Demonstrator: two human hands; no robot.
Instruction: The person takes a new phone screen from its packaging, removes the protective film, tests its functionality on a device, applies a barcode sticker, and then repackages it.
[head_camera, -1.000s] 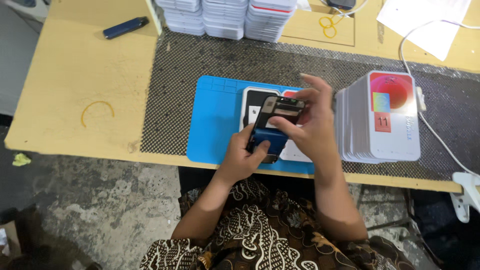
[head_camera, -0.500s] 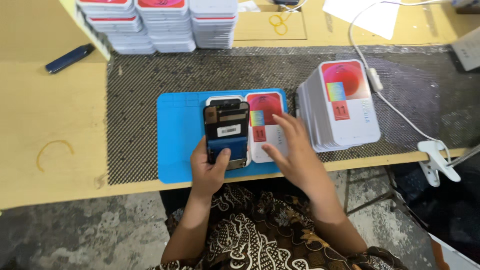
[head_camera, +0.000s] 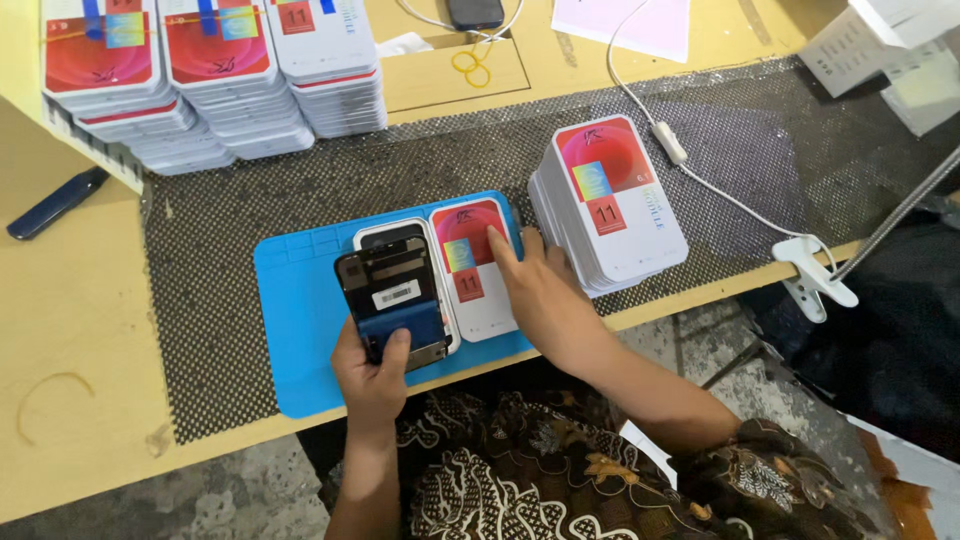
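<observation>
The wooden workbench (head_camera: 80, 300) carries a dark mesh mat (head_camera: 760, 130), and on that lies the blue work mat (head_camera: 295, 330), which serves as landmark here. Beyond the blue work mat, at the far edge of the bench, stand three tall stacks of flat white boxes (head_camera: 215, 75) with red printed lids. Just right of the blue work mat sits a lower stack of the same boxes (head_camera: 610, 205). On the mat's right part lies a single flat box (head_camera: 475, 265), beside a white tray (head_camera: 375, 235).

A second ago both hands were together on the phone screen panel; now the right hand (head_camera: 545, 295) has come away and rests flat on the single box, fingers spread, forefinger stretched up its lid. The left hand (head_camera: 375, 375) alone holds the panel (head_camera: 395, 300) over the middle of the blue work mat, thumb pressed on its lower face, fingers behind. The panel appears lifted clear of its box, so the box looks free to be handled.
</observation>
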